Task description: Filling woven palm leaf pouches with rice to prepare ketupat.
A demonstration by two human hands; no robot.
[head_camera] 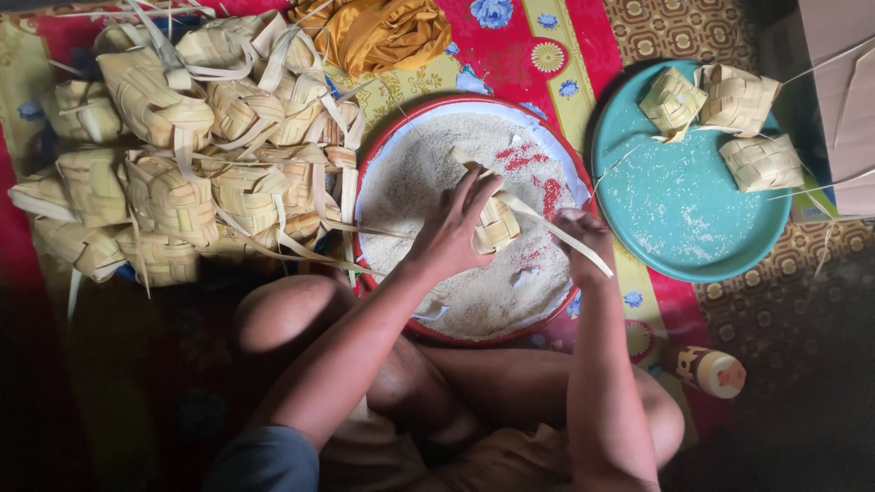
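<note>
Surface: patterned red and yellow floor mat [583, 55], seen from above.
Near: small bottle [713, 371] beside the person's knee.
Left hand [453, 232]: fingers clamped on a woven palm-leaf pouch [496, 225] over the rice.
Right hand [583, 239]: closed on the pouch's loose leaf strip [561, 235].
Red-rimmed tray [383, 137]: holds raw rice.
Teal plate [693, 228]: three woven pouches [734, 114].
Far left: pile of empty pouches [182, 155].
Far: orange cloth [387, 32].

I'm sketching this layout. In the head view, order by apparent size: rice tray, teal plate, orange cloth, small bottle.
1. Rice tray, slightly larger than the plate
2. Teal plate
3. Orange cloth, partly cut off at the top
4. Small bottle
</note>
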